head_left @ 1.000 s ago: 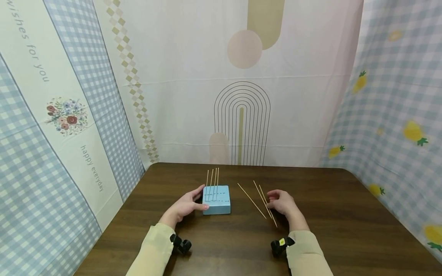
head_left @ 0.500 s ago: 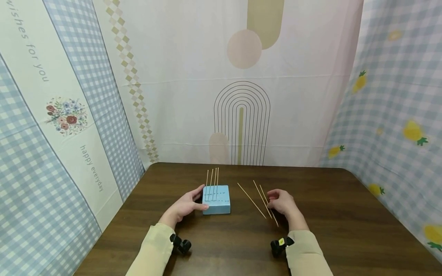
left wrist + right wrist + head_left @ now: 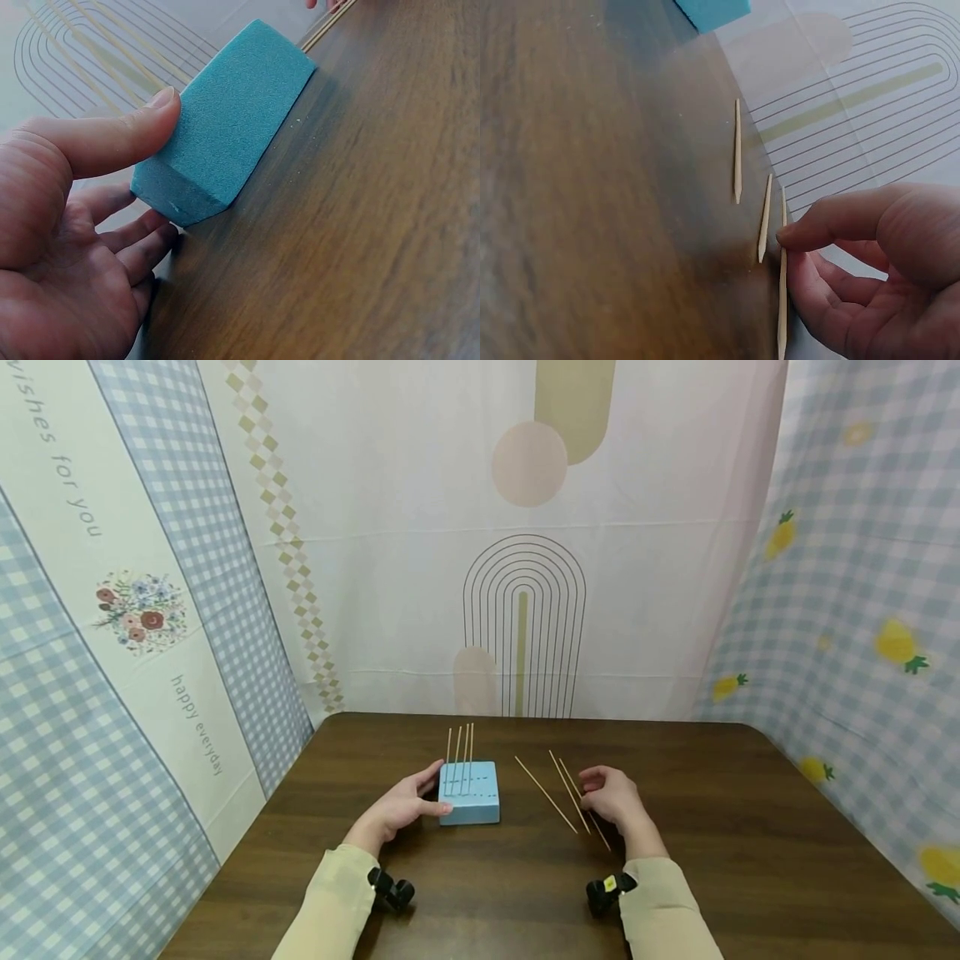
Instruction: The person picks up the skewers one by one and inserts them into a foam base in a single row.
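A light-blue foam block (image 3: 483, 812) with rows of dark marks on top sits on the table, several thin wooden skewers (image 3: 472, 747) standing upright in its left part. My left hand (image 3: 401, 804) holds the block's left side; in the left wrist view the thumb (image 3: 154, 120) lies against the near face (image 3: 232, 112) and the other fingers are at the end and below. To the right, my right hand (image 3: 615, 795) pinches one skewer (image 3: 783, 300) between thumb and fingers, low over the table. Two more skewers (image 3: 738, 150) lie beside it, their pointed ends visible.
The dark wooden table (image 3: 495, 893) reaches back to a white printed cloth (image 3: 397, 610). Checked cloths hang at the left (image 3: 180, 468) and right (image 3: 840, 577). A black wrist camera (image 3: 392, 889) is strapped on each sleeve.
The near end of the skewer at my right hand has swung to the right, away from the skewer beside it. My left hand and the foam block have stayed in place.
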A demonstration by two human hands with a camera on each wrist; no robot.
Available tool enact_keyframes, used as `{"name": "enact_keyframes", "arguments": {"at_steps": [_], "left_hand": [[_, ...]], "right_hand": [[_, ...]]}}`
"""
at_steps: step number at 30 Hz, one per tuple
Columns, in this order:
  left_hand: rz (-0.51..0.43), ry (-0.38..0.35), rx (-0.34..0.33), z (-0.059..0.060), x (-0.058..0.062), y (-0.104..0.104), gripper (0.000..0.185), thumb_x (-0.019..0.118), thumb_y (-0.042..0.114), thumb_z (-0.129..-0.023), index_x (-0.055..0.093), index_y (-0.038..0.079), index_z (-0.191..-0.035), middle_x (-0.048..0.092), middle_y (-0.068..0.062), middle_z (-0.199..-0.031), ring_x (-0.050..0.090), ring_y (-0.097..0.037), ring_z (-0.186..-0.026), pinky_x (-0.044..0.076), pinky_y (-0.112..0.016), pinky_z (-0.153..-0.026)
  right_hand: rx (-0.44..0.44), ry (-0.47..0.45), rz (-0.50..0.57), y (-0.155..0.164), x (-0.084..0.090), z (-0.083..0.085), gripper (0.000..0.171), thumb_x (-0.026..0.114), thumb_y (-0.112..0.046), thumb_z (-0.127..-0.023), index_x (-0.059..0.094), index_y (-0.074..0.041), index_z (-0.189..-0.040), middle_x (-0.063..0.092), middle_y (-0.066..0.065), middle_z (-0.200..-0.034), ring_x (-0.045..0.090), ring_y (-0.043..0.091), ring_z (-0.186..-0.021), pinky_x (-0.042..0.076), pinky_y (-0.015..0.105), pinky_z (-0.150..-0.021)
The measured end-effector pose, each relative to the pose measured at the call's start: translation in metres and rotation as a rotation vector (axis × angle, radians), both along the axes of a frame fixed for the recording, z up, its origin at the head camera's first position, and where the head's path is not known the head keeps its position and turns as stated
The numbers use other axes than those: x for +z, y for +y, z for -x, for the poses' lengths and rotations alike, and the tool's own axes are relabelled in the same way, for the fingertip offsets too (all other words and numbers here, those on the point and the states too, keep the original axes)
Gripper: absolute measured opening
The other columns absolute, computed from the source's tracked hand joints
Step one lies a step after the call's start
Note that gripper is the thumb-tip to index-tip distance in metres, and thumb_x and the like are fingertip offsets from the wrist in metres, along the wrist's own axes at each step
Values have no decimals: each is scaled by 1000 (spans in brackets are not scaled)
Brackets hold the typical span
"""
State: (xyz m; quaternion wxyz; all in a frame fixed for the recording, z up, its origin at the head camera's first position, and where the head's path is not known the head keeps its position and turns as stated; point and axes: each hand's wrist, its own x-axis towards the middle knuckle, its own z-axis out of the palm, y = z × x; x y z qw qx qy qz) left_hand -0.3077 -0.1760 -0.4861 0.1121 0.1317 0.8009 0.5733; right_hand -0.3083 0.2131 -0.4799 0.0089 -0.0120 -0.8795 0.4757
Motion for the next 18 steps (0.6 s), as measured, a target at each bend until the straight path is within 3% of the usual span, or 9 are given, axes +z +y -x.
{"name": "enact_keyframes", "arguments": {"at_steps": [5,10,18], "left_hand": [[-6,0,-4,-1,2,-1,98,85,12,-91,27,7,-170,27,-25,-172,23,-41,-160,21,-60,-126],[0,-1,-10,-2,3,-1,99,86,13,-91,27,7,-170,26,-26,-172,22,-41,-160,20,-60,-126],[-1,-10,-4,-2,-2,-4,100,87,14,-90,28,8,-170,28,-24,-172,23,-39,-160,18,-60,-127]], "right_hand": [[4,-41,116,1,5,-4,51,67,9,-90,61,6,-141,68,29,-129,67,36,-110,55,37,-76],[11,-83,267,-2,11,-7,58,64,9,-97,50,5,-153,63,34,-137,69,29,-106,55,30,-72],[55,-54,398,-16,19,-7,71,61,5,-100,33,-4,-165,61,32,-141,63,22,-89,52,30,-70]]}}
